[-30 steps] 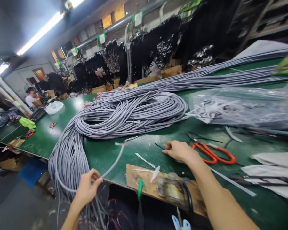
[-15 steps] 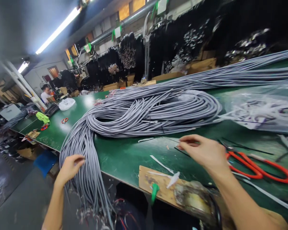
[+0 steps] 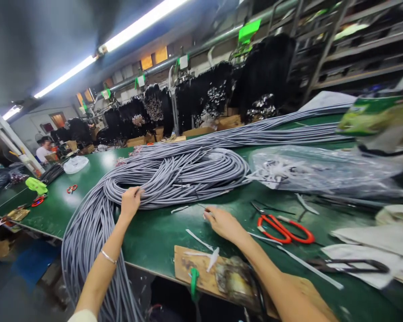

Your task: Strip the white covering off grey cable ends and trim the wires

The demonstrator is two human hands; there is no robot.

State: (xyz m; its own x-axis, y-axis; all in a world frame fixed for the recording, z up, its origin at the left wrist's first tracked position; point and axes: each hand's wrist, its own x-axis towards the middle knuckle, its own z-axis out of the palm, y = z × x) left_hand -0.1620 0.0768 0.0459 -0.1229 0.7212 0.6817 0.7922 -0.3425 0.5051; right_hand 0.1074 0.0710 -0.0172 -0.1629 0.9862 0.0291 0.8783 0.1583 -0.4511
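Note:
A thick bundle of grey cables [image 3: 184,179] lies looped on the green table, its loose ends hanging over the front edge. My left hand [image 3: 130,203] is at the near side of the loop, fingers closed on some cables at the left bend. To the right, my right hand [image 3: 223,222] is low over the tabletop with thumb and fingers pinched together. A thin strip [image 3: 201,205] sticks out at its fingertips. Red-handled scissors [image 3: 285,229] lie right of that hand. White strips [image 3: 199,239] lie in front of it.
A wooden board [image 3: 183,259] with a green clip and a taped device sits at the front edge. Rightward are a clear plastic bag [image 3: 315,172], pliers [image 3: 352,265] and white gloves [image 3: 383,239]. Smaller scissors [image 3: 71,189] lie far left. A person [image 3: 44,150] sits in the distance.
My left hand has moved up from the hanging cables to the loop's near edge. My right hand has shifted slightly toward the front. The view has turned right, showing gloves and pliers.

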